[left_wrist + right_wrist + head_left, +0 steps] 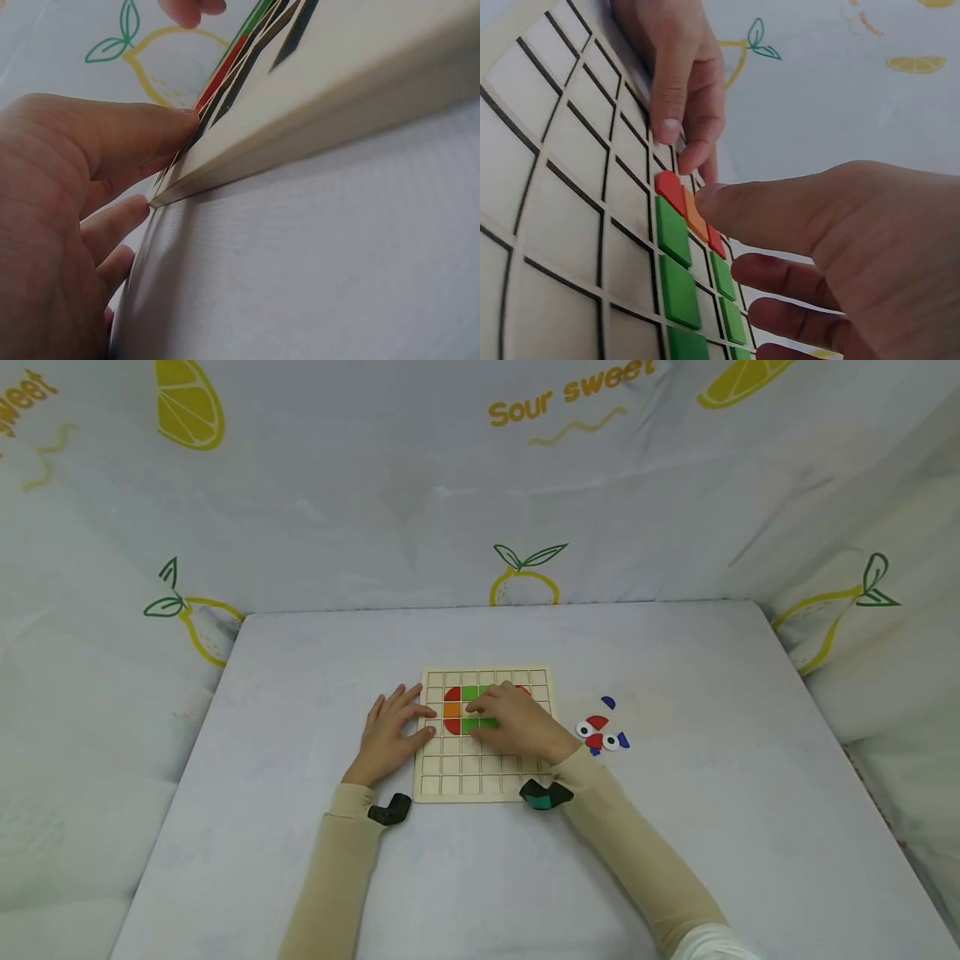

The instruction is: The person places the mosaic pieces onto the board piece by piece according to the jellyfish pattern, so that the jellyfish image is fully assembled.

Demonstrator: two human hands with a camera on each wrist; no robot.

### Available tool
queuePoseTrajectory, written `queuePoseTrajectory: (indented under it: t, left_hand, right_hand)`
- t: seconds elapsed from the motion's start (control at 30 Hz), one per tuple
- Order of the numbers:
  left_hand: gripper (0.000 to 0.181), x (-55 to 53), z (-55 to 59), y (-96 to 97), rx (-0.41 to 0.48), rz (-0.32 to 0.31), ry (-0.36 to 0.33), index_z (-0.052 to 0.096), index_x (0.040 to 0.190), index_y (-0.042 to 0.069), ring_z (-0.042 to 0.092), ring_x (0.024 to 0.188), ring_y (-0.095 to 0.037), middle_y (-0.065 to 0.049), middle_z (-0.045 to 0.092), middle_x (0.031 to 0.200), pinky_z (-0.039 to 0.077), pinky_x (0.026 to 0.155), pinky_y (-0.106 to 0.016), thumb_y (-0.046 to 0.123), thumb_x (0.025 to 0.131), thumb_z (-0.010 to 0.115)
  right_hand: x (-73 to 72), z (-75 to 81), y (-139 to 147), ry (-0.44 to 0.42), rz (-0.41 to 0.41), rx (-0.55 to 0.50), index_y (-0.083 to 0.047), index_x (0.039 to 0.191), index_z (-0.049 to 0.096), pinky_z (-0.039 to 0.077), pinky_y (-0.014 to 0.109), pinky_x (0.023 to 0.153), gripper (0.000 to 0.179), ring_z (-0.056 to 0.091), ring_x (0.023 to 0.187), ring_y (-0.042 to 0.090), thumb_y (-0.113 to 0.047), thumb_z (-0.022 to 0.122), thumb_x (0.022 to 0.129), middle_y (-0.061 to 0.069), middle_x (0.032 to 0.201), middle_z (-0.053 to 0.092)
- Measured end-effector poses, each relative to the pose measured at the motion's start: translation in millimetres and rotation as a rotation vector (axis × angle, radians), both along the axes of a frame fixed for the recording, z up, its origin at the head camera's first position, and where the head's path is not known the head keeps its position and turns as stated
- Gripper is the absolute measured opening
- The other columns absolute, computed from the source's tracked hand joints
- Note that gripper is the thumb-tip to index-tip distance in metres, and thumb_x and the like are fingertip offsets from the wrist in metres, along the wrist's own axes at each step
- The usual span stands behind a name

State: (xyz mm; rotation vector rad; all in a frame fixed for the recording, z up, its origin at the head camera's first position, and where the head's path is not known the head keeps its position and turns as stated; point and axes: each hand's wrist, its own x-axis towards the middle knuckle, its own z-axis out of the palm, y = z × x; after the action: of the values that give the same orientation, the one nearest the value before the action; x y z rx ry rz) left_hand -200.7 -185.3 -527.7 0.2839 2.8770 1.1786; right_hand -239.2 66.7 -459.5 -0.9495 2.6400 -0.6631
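Note:
A pale wooden grid board (480, 766) lies flat on the table. My left hand (392, 735) is at its left edge, fingers spread and fairly straight; in the left wrist view the thumb (161, 135) rests on the rim. The right hand (517, 722) hovers low over the board's middle, thumb and index finger apart, with no piece showing between them. Its thumb (757, 217) overlaps an orange square tile (694, 214) in the right wrist view. Rounded red pieces (452, 727) sit above and below that orange tile. Green square tiles (469, 692) run in two rows, partly hidden by the right hand.
Right of the board lie loose pieces: red wedges (597, 722), blue pieces (608, 702) and white discs with black dots like eyes (611, 742). A white table (300, 693) carries everything. Behind it hangs a white lemon-print curtain (360, 510).

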Motion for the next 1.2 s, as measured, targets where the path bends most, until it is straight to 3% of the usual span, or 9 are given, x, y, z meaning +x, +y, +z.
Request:
queuePoseTrajectory:
  t: [0.5,0.7,0.97,1.2]
  left_hand:
    - [0.022,2.1,0.6,1.2,0.001,0.007,-0.004,0.071,0.114,0.019,0.018,0.158,-0.030,-0.007,0.038,0.164,-0.001,0.130,-0.052,0.028,0.095,0.069]
    - [0.021,2.5,2.1,1.4,-0.001,0.010,-0.004,0.071,0.114,0.018,0.018,0.158,-0.030,-0.007,0.038,0.164,0.000,0.130,-0.052,0.027,0.094,0.070]
    - [0.022,2.3,1.8,1.5,0.003,0.013,-0.004,0.071,0.114,0.018,0.018,0.158,-0.030,-0.007,0.038,0.164,0.000,0.130,-0.052,0.027,0.094,0.070]
    - [0.022,2.0,1.9,2.1,0.003,0.016,-0.012,0.071,0.114,0.018,0.018,0.159,-0.029,-0.006,0.038,0.164,0.000,0.130,-0.051,0.026,0.094,0.071]
  right_hand:
    - [-15.7,30.2,71,-0.175,-0.166,-0.085,-0.003,0.135,0.061,0.053,0.050,0.099,0.039,0.058,0.117,0.033,-0.021,0.064,0.100,0.014,0.131,0.063]
    - [-21.3,35.1,98,-0.206,-0.257,0.049,-0.003,0.141,0.056,0.053,0.054,0.102,0.048,0.052,0.125,0.036,-0.024,0.065,0.098,0.019,0.139,0.058]
    - [-26.4,28.2,120,-0.261,-0.374,0.251,-0.005,0.148,0.047,0.046,0.064,0.105,0.069,0.034,0.133,0.044,-0.026,0.075,0.089,0.027,0.156,0.035]
    - [-29.3,18.3,123,-0.295,-0.377,0.369,-0.011,0.152,0.044,0.044,0.066,0.107,0.077,0.030,0.139,0.045,-0.028,0.080,0.086,0.024,0.160,0.029]
